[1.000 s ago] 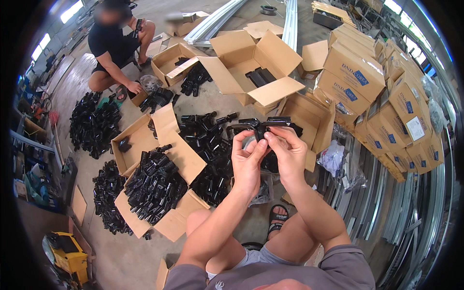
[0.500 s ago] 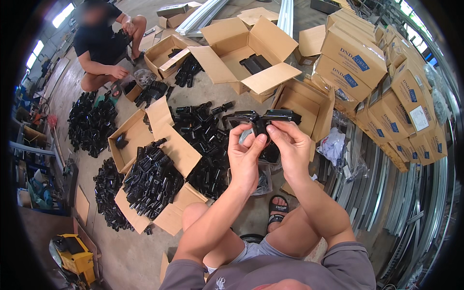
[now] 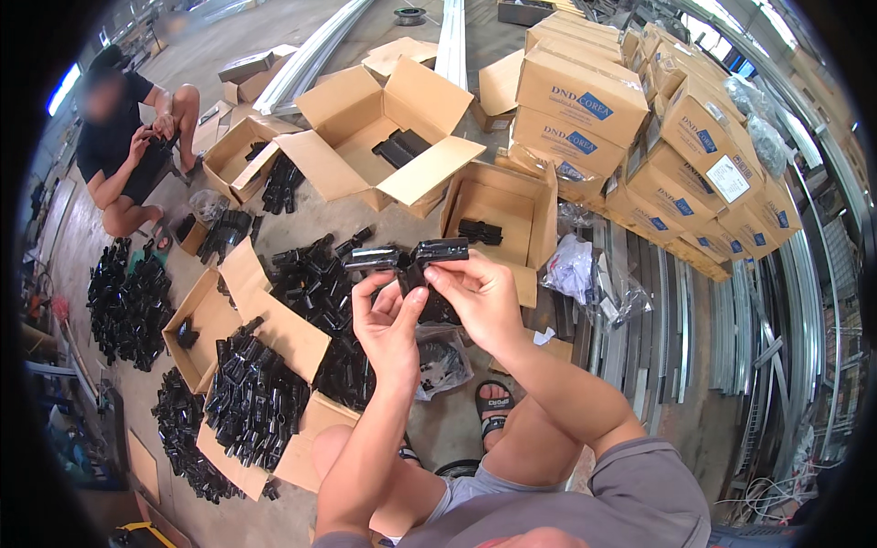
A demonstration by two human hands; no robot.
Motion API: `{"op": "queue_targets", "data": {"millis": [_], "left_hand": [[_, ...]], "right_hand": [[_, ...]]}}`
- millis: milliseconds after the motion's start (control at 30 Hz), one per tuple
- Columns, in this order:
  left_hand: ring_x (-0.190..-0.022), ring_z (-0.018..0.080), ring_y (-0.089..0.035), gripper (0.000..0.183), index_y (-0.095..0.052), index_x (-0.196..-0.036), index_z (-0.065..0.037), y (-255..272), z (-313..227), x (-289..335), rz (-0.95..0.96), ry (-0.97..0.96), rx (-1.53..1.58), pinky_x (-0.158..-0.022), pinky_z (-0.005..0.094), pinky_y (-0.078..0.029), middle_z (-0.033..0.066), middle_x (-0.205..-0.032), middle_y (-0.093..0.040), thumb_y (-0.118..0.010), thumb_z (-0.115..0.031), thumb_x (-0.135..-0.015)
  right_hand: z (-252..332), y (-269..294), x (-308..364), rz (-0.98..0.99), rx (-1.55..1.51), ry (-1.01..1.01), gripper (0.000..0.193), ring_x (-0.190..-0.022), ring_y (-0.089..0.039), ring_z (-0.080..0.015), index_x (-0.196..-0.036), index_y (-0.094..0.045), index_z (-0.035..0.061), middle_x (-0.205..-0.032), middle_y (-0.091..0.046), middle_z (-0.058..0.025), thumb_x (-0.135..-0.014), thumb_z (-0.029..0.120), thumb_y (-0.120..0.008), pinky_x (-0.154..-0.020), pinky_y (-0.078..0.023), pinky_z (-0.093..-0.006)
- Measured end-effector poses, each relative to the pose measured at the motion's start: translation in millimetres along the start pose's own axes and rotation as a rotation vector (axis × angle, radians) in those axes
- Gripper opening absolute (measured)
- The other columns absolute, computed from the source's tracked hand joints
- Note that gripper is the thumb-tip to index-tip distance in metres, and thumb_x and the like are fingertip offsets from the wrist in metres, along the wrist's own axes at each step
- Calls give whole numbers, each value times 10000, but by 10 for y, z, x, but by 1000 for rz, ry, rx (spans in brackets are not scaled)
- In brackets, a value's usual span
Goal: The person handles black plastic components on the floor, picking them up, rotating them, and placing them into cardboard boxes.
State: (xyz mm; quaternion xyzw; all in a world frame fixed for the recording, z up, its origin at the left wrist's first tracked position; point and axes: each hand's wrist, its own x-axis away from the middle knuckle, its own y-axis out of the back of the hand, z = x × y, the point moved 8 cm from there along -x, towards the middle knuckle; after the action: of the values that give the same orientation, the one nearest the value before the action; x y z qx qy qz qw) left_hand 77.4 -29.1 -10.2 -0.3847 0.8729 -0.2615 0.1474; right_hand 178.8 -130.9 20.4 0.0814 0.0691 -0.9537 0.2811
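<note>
Between both hands I hold a glossy black bracket (image 3: 443, 249) with two arms spread like a wide V and a short stem down the middle. My left hand (image 3: 388, 333) pinches the stem with thumb and fingers. My right hand (image 3: 477, 300) grips it from the other side, its thumb below the right arm of the bracket. Under and left of my hands lies a heap of similar black parts (image 3: 315, 274). A clear plastic bag (image 3: 445, 365) with dark contents lies on the floor just below my right wrist.
An open carton (image 3: 534, 219) behind my right hand holds a few black parts; a larger open carton (image 3: 311, 155) stands farther back. Left are more heaps of black parts (image 3: 256, 402). Stacked closed cartons (image 3: 585, 100) and metal profiles (image 3: 731, 329) lie right. A co-worker (image 3: 114, 137) squats far left.
My view has swung to the right, so the scene sits farther left in the picture. I still hold the bracket in both hands. The co-worker's hands have come together around something dark.
</note>
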Motion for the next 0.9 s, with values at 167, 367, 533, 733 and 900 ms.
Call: {"op": "queue_targets", "data": {"millis": [167, 367, 533, 733, 900], "left_hand": [[-1010, 156, -649, 394, -509, -1184, -55, 35, 10, -3, -24, 7, -11, -884, 264, -507, 156, -1097, -682, -700, 71, -863], [-999, 154, -652, 388, -516, -1178, -66, 124, 52, 4, -37, 29, 32, -892, 268, -504, 151, -1093, -689, -692, 77, -864], [-999, 140, -646, 401, -526, -1203, -73, 75, 57, 13, -38, 82, 85, -904, 277, -497, 132, -1096, -698, -706, 52, -868], [-998, 132, -640, 383, -525, -1206, -76, 99, 103, 16, -47, 125, 121, -899, 274, -487, 127, -1091, -702, -700, 34, -884], [-978, 126, -648, 375, -519, -1196, -72, 90, 75, 18, -52, 98, 114, -869, 267, -504, 128, -1089, -703, -702, 32, -885]], "right_hand": [[-156, -62, 20, -3, -297, -116, 179, -932, -671, -118, -1072, -684, -58, -1012, -720, -105, -903, 2, -688, -840, -539, -260], [-140, -126, 78, -35, -214, -90, 201, -931, -670, -120, -1082, -674, -62, -994, -722, -108, -898, 14, -700, -831, -538, -253], [-130, -110, 81, -49, -293, -55, 207, -947, -671, -134, -1104, -662, -69, -1048, -711, -117, -901, -28, -676, -868, -537, -267], [-134, -111, 74, -33, -222, 6, 198, -897, -679, -112, -1087, -684, -56, -1037, -721, -99, -896, -6, -695, -824, -535, -246], [-110, -101, 44, -52, -138, 52, 195, -874, -679, -104, -1074, -704, -32, -981, -724, -78, -888, 25, -718, -796, -527, -236]]}}
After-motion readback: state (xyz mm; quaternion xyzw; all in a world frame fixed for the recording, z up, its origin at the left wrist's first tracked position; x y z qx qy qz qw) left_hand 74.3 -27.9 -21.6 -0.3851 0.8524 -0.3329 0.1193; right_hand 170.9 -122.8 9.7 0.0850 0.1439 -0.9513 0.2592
